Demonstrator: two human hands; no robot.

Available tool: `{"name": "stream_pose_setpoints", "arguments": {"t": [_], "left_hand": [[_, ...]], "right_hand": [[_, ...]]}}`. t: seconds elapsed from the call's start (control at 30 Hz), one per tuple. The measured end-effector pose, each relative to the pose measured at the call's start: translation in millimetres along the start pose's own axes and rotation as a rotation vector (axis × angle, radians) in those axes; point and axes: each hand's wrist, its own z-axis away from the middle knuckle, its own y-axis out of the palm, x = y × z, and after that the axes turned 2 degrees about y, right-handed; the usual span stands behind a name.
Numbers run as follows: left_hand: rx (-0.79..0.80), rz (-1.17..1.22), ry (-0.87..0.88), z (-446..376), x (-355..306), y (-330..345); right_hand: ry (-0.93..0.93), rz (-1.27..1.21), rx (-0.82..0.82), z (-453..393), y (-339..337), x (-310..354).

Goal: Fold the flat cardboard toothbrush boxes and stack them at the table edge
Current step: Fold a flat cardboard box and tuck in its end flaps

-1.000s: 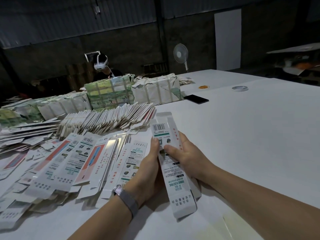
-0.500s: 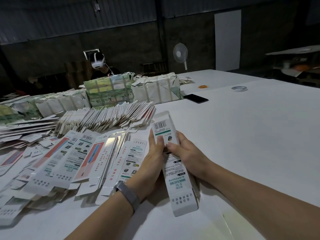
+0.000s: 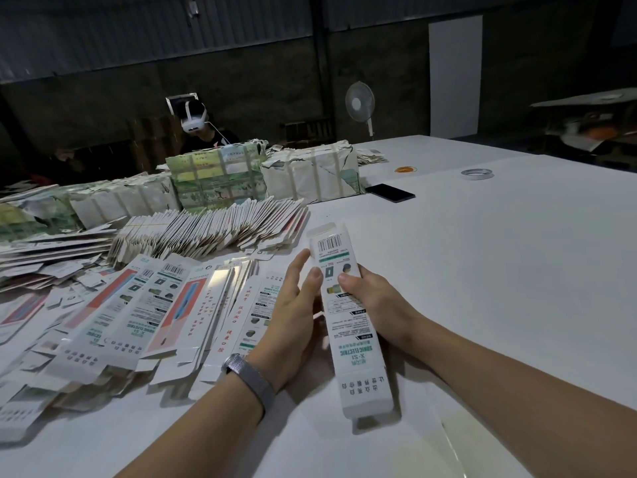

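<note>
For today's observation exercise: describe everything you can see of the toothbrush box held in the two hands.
The toothbrush box is long, narrow white printed cardboard, with a barcode and green stripe near its far end and green lettering lower down. It looks opened into a tube, its far flap raised. It lies lengthwise away from the person, over the white table. The right hand grips its right side; the left hand touches its left edge with straight fingers.

We could not read the small print on the box (image 3: 348, 305); our right hand (image 3: 375, 305) hid its far side, and the frame's left edge cut off the flat boxes (image 3: 20, 419).
</note>
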Motion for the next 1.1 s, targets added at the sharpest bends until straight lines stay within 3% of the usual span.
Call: {"name": "stream_pose_setpoints", "arguments": {"t": [0.9, 1.1], "left_hand": [[-0.022, -0.018, -0.007, -1.9, -0.5, -1.8], [0.008, -0.007, -0.013, 0.0, -1.9, -4.4]], "right_hand": [[-0.032, 0.077, 0.032, -0.8, -0.9, -4.4], [-0.032, 0.076, -0.028, -1.8, -1.3, -5.9]]}}
